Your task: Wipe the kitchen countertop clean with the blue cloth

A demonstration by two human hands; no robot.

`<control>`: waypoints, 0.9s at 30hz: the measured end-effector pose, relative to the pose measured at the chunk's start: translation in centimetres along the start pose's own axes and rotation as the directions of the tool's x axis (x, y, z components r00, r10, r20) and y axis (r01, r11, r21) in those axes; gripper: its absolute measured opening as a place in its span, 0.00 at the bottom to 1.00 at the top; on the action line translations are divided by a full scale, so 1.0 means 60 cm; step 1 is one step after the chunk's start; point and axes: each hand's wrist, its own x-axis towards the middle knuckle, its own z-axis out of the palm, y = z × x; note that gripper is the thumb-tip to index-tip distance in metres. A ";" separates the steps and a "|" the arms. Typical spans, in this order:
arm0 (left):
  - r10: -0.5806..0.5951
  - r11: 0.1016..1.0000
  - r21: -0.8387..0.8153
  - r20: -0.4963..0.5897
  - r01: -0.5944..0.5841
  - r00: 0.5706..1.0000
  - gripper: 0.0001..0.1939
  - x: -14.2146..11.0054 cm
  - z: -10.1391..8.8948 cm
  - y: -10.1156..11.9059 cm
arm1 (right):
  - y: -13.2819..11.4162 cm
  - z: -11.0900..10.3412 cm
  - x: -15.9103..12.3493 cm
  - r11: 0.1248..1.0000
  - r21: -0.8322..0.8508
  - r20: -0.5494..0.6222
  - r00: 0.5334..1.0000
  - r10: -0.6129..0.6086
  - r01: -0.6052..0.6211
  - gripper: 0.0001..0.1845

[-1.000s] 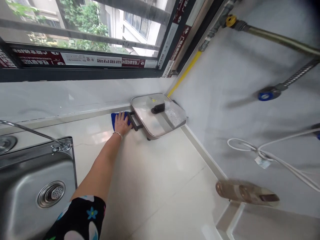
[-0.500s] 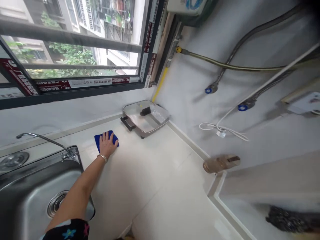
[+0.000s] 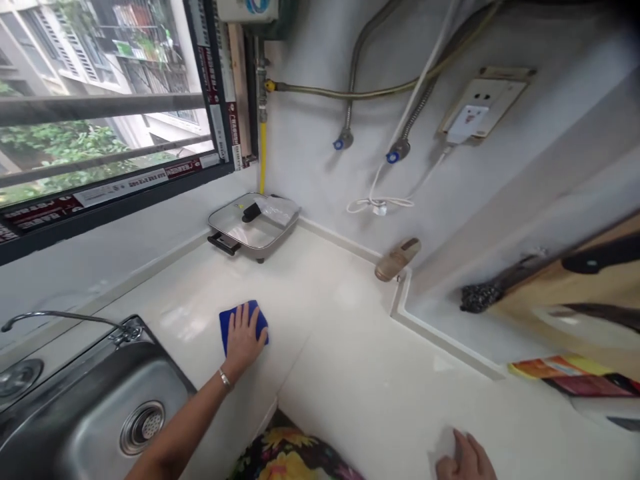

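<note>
A folded blue cloth (image 3: 225, 328) lies on the white countertop (image 3: 345, 353), to the right of the sink. Spread flat on top of it is my left hand (image 3: 244, 340), fingers apart and pressing it to the surface. My right hand (image 3: 466, 460) shows at the bottom edge, resting at the counter with its fingers bent downward. Nothing can be made out in that hand, and its palm side is hidden.
A steel sink (image 3: 85, 427) with a faucet (image 3: 70, 316) is at the left. An electric pan (image 3: 250, 230) with a glass lid stands in the far corner. A brown bottle-shaped object (image 3: 397, 260) is by the wall ledge. At the right are a knife handle (image 3: 603, 253) and a colourful package (image 3: 575, 373).
My left hand has slid the blue cloth nearer to me, away from the window wall. The view has turned right, and my right hand has come into sight at the bottom.
</note>
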 end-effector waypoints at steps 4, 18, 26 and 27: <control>0.165 0.983 -0.088 0.039 -0.161 0.986 0.33 -0.030 -0.007 0.076 | 0.005 0.006 -0.005 0.997 -0.064 0.003 0.999 -0.053 0.053 0.36; 0.592 0.780 -0.319 0.100 -0.538 0.800 0.37 -0.064 -0.010 0.265 | 0.009 0.014 -0.013 0.981 -0.167 0.017 0.995 -0.094 0.096 0.30; 0.677 0.703 -0.365 0.083 -0.610 0.731 0.35 0.026 0.026 0.355 | -0.005 0.008 -0.010 0.984 -0.173 0.036 0.999 -0.028 0.033 0.32; 0.686 0.695 -0.368 0.080 -0.618 0.723 0.35 0.039 0.033 0.368 | -0.007 0.008 -0.010 0.984 -0.175 0.041 0.999 -0.025 0.032 0.32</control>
